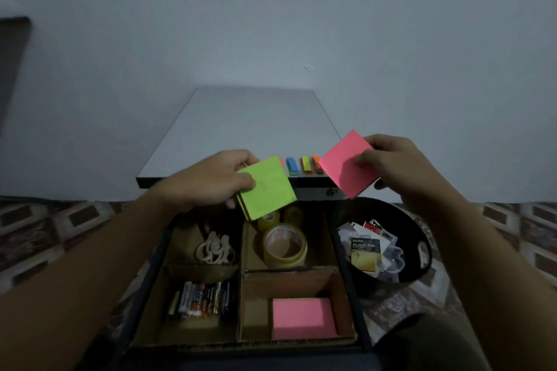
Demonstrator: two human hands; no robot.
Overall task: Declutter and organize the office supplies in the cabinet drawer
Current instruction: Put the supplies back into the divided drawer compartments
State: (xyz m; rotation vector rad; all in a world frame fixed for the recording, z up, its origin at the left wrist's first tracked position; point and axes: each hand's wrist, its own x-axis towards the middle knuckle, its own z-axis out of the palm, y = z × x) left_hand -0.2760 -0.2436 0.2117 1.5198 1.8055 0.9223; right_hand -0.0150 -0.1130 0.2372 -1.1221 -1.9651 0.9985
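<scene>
Green sticky-note pad (266, 187): left hand (208, 181), fingers grasping it, is holding it above the tape rolls (284, 245). Pink sticky-note pad (349, 164): right hand (394, 166), fingers pinching its edges, is raising it beside the green, probably for sorting into the front-right cardboard compartment (255, 318), where a matching pink stack (303, 318) is lying.

Left hand (211, 182) gripping green sticky pad (266, 188), right hand (391, 164) pinching pink pad (346, 164) — both above open drawer (343, 250)
</scene>
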